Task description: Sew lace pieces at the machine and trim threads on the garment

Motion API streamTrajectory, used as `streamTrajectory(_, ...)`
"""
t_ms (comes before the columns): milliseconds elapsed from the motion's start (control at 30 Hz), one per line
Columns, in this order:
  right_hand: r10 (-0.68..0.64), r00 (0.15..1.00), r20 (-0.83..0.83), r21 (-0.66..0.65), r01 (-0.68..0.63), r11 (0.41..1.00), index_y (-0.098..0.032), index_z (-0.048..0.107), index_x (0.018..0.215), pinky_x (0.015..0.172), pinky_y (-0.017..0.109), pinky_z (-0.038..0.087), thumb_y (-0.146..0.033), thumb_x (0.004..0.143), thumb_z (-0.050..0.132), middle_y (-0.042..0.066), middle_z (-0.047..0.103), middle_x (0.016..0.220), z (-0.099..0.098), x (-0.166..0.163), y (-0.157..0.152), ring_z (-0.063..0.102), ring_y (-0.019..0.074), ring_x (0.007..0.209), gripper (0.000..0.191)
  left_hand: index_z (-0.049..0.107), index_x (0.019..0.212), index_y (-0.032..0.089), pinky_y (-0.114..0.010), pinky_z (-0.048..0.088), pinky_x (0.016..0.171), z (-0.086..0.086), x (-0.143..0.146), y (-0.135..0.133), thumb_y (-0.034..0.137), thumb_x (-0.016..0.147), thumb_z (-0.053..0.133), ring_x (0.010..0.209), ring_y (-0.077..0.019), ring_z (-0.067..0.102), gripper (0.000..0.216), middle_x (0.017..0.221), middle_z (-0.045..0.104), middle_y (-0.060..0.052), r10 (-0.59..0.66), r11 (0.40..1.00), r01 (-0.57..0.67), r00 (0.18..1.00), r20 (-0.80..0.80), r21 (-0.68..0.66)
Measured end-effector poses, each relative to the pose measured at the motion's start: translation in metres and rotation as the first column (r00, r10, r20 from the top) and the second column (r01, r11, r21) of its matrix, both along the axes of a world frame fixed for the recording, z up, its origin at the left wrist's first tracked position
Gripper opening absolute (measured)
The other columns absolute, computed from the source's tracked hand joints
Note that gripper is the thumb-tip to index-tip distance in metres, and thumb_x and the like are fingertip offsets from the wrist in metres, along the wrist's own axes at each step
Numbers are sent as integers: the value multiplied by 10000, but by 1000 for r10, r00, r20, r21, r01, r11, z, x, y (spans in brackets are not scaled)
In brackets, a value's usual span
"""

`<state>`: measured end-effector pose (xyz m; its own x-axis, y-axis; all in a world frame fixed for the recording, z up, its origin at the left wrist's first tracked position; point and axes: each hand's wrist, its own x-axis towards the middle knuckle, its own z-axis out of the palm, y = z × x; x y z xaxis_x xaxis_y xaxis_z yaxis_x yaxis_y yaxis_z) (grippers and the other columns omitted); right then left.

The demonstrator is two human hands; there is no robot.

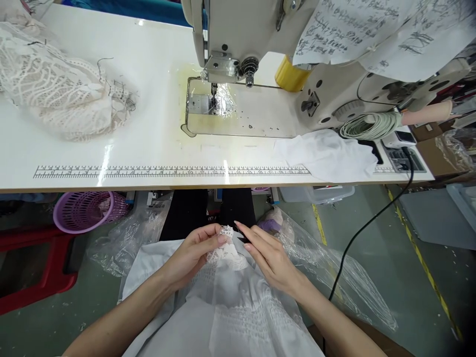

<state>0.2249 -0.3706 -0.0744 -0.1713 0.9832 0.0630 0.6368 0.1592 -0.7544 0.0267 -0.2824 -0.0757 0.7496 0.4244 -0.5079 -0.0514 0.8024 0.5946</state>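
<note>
My left hand (199,253) pinches the end of a piece of white lace (225,253) between thumb and fingers, above my lap. My right hand (273,258) is closed around small thread snips (242,239). Only their dark, narrow blades show, close to the lace edge; the rest is hidden in the palm. Beneath both hands a white garment (238,312) with gathered, shirred rows spreads across my lap, and the lace lies against its upper part. A thin dark thread seems to rise near the right fingertips.
A sewing machine (238,39) stands on the white table (156,148) ahead, with a printed ruler along its front edge. Cream lace pieces (70,94) lie at left, white cloth (330,153) at right. A purple basket (89,210), red stool (40,267) and hanging black cable (357,238) surround my lap.
</note>
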Motion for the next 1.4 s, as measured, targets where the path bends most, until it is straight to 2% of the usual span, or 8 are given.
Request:
streamTrajectory(633, 11, 996, -92, 116, -1, 993, -255, 426, 1448, 598, 262, 388, -154, 1017, 377, 0, 507, 783, -3, -5, 3, 461, 131, 678, 445, 582, 800, 159, -235, 373, 725, -1, 3, -3, 399, 875, 682, 746, -109, 444, 271, 776, 487, 7, -68, 992, 74, 996, -55, 107)
streamTrajectory(733, -138, 949, -285, -15, 139, 990, -283, 517, 1381, 600, 265, 384, -214, 1015, 406, 9, 536, 813, -2, -6, 4, 468, 127, 680, 389, 592, 811, 168, -241, 385, 732, -2, 3, -3, 396, 881, 675, 750, -112, 466, 252, 794, 516, 3, -74, 989, 80, 996, -58, 124)
streamTrajectory(833, -343, 747, -569, -332, 172, 927, -306, 527, 1363, 486, 242, 298, -336, 989, 472, 27, 570, 943, 1, -7, 9, 369, 81, 560, 380, 614, 822, 184, -266, 403, 762, -1, 1, -2, 385, 917, 621, 808, -137, 520, 222, 853, 558, -17, -104, 960, 117, 992, -66, 254)
streamTrajectory(900, -418, 593, -688, -524, -8, 852, -305, 476, 1403, 440, 232, 200, -352, 944, 550, -10, 551, 817, 3, -9, 15, 242, 61, 490, 467, 645, 820, 196, -305, 410, 846, 2, -1, 0, 344, 935, 589, 948, -178, 542, 196, 975, 573, -44, -96, 858, 141, 989, -116, 494)
streamTrajectory(1033, -448, 464, -764, -617, -321, 719, -223, 516, 1358, 434, 234, 135, -304, 899, 597, -107, 305, 516, 7, -13, 27, 167, 65, 447, 473, 698, 925, 241, -365, 388, 928, 14, -9, 4, 240, 931, 570, 1107, -229, 467, 129, 1120, 511, -72, 155, 377, 228, 940, -304, 898)
streamTrajectory(1100, -441, 483, -757, -620, -314, 719, -202, 585, 1247, 433, 236, 132, -329, 880, 641, -108, 305, 519, 7, -16, 31, 183, 55, 442, 393, 689, 941, 236, -350, 413, 869, 19, -14, 7, 232, 933, 558, 1051, -221, 474, 131, 1068, 498, -72, 191, 307, 267, 923, -334, 913)
streamTrajectory(1267, -489, 519, -701, -651, -185, 737, -190, 591, 840, 423, 236, 131, -382, 770, 770, -94, 376, 574, 4, -23, 38, 215, 41, 453, 272, 635, 820, 190, -290, 423, 778, 21, -22, 14, 256, 928, 568, 914, -175, 516, 143, 957, 502, -46, 100, 518, 194, 954, -284, 833)
streamTrajectory(1400, -451, 563, -693, -601, -104, 793, -184, 506, 757, 440, 224, 198, -340, 740, 796, -20, 581, 939, 5, -27, 38, 283, 27, 513, 330, 631, 835, 179, -269, 417, 727, 17, -22, 16, 274, 919, 586, 807, -150, 534, 134, 853, 562, -23, 27, 622, 168, 971, -236, 764)
